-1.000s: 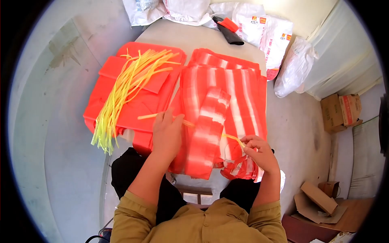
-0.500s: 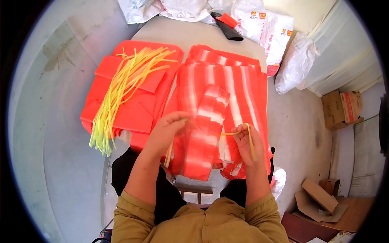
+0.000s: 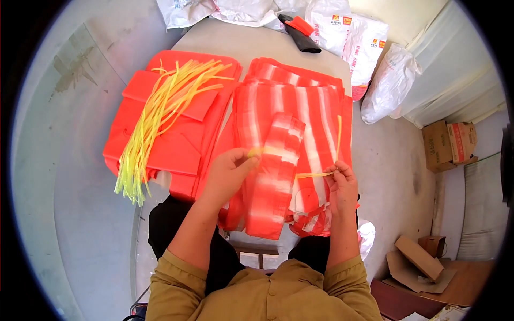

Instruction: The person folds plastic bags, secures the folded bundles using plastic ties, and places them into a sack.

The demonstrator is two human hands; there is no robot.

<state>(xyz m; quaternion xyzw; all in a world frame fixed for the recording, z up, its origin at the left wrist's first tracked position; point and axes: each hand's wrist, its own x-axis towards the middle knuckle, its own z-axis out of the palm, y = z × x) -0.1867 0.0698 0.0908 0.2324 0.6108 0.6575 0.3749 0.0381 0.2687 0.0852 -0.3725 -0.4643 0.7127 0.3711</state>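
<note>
A long folded bundle of red-and-white striped thin plastic (image 3: 274,184) lies lengthwise in front of me. My left hand (image 3: 229,174) is closed at its left edge, thumb and fingers pinching a yellow strip whose short end shows at the fingertips. To the right of the bundle, my right hand (image 3: 342,187) pinches a yellow strip (image 3: 313,175) that runs from the bundle's right edge, its loose tail pointing up. Whether both hands hold one strip is hidden by the bundle. Beneath lies a wide stack of striped plastic (image 3: 316,117).
Several loose yellow strips (image 3: 155,120) lie on a folded red plastic stack (image 3: 120,125) at the left. The table top (image 3: 225,43) shows behind. White printed sacks (image 3: 332,27) line its far edge, near a black roll (image 3: 302,40). Cardboard boxes (image 3: 448,144) stand on the right.
My right hand has moved right and slightly down, and the strip's tail now points up instead of hanging over the hand. The left hand has shifted slightly right; its strip no longer hangs below it.
</note>
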